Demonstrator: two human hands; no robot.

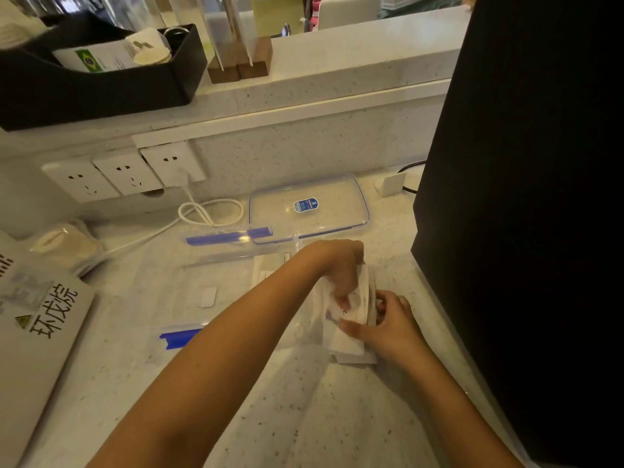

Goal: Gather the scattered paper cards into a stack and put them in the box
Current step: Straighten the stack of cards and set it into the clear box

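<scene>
A bunch of white paper cards lies at the right end of a clear plastic box with blue latches, on the speckled counter. My left hand reaches across the box and pinches the top cards from above. My right hand grips the right edge of the same bunch, thumb on top. A small loose card lies further left within the box outline, and another card shows near its far wall. Whether the bunch sits inside the box or just past its end is unclear.
The box's clear lid with a blue sticker lies behind the box. A white cable runs to wall sockets. A labelled white object sits at the left. A large black panel stands close on the right.
</scene>
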